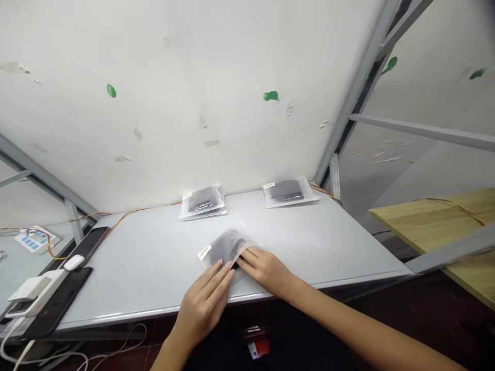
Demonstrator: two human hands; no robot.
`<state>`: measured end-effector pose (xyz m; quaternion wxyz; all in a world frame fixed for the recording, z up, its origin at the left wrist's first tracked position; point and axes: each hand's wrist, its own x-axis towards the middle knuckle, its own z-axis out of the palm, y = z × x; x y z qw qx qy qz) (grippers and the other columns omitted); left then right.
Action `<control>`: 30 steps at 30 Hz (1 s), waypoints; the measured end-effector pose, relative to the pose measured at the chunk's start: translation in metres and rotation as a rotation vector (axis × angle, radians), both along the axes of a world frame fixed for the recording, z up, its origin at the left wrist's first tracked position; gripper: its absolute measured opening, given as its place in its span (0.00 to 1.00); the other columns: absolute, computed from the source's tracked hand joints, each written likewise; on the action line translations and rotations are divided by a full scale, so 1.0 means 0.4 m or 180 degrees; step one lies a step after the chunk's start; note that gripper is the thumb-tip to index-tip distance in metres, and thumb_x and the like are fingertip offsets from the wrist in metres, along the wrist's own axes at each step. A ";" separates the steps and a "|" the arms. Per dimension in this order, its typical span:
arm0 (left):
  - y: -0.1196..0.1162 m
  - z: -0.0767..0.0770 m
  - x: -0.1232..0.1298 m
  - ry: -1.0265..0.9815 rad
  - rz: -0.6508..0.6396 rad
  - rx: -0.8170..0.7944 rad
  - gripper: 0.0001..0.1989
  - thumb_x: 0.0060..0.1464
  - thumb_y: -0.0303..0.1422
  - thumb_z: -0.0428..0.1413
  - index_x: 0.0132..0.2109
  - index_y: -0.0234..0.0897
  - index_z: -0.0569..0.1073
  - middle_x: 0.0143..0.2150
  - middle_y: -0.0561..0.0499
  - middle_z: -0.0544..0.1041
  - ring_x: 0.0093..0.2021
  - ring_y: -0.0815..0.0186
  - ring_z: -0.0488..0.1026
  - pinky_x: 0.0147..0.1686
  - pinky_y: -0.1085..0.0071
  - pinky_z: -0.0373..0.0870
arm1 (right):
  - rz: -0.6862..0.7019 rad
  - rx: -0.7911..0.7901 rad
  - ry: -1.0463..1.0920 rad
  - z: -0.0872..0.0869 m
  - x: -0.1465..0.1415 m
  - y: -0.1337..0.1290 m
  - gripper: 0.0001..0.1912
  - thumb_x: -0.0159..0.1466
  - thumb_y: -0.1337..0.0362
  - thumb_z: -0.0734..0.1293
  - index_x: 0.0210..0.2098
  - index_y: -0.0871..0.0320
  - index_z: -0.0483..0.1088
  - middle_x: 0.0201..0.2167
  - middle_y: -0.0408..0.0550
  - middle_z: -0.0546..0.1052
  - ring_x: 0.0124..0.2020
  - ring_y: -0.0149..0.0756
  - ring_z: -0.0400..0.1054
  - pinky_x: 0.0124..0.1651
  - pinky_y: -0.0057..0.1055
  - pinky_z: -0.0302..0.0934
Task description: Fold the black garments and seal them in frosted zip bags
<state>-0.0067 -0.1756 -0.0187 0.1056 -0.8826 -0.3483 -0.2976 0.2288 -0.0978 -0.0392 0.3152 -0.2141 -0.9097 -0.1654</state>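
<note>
A frosted plastic bag (pixel 222 245) with a dark item inside and a small white label lies tilted near the table's front edge. My left hand (pixel 207 299) grips its near edge, fingers on top and thumb hidden. At the bag's right side, its mouth is raised, and the closed fingers of my right hand (pixel 265 268) reach in under the film. What those fingertips hold, if anything, is hidden. Behind, against the wall, stand two similar spots of bags: frosted bags (pixel 203 202) at left and another frosted bag (pixel 290 192) at right, each with dark contents.
The grey table (pixel 147 257) meets a white wall (pixel 232 62). At its left end are a black phone (pixel 62 299), a white earbud case (pixel 74 262) and a power strip (pixel 42 293) with cables. Metal frame bars (pixel 351 113) rise at right, beside a wooden board (pixel 433 221).
</note>
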 end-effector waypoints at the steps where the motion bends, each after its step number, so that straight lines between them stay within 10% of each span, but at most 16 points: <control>1: 0.001 -0.001 -0.004 0.0002 -0.0016 0.0048 0.29 0.67 0.19 0.52 0.72 0.37 0.64 0.62 0.42 0.79 0.67 0.55 0.72 0.62 0.60 0.77 | 0.0025 -0.0044 0.0016 0.002 0.003 0.006 0.15 0.73 0.75 0.60 0.53 0.64 0.76 0.44 0.57 0.83 0.46 0.43 0.79 0.44 0.36 0.76; 7: -0.024 -0.023 -0.019 -0.0489 0.0067 0.0397 0.19 0.65 0.18 0.56 0.59 0.34 0.77 0.51 0.42 0.85 0.57 0.56 0.81 0.52 0.63 0.82 | -0.0082 -0.0657 0.1121 0.012 0.031 -0.042 0.15 0.72 0.74 0.60 0.50 0.60 0.77 0.42 0.55 0.84 0.44 0.43 0.79 0.44 0.37 0.75; 13: -0.038 -0.031 0.073 -0.0758 0.0218 0.0621 0.10 0.65 0.21 0.57 0.49 0.35 0.79 0.41 0.44 0.86 0.42 0.58 0.81 0.41 0.60 0.79 | -0.0629 -0.5287 0.1985 0.027 -0.023 -0.182 0.24 0.68 0.42 0.66 0.28 0.56 0.71 0.16 0.41 0.72 0.12 0.29 0.62 0.16 0.26 0.57; 15: -0.032 -0.026 0.104 -0.0816 0.0174 0.0652 0.08 0.66 0.22 0.56 0.47 0.34 0.79 0.40 0.43 0.85 0.40 0.59 0.80 0.40 0.61 0.77 | -0.0430 -0.5942 0.2394 0.031 -0.042 -0.194 0.28 0.63 0.36 0.67 0.28 0.56 0.68 0.16 0.39 0.71 0.10 0.26 0.56 0.12 0.24 0.50; 30: -0.120 -0.075 0.157 -0.1093 0.0546 0.0924 0.13 0.70 0.24 0.53 0.40 0.39 0.81 0.30 0.52 0.84 0.30 0.65 0.79 0.44 0.61 0.71 | -0.1079 -0.5118 0.3561 0.055 -0.004 -0.067 0.20 0.58 0.49 0.70 0.22 0.54 0.63 0.17 0.35 0.64 0.13 0.25 0.56 0.11 0.22 0.49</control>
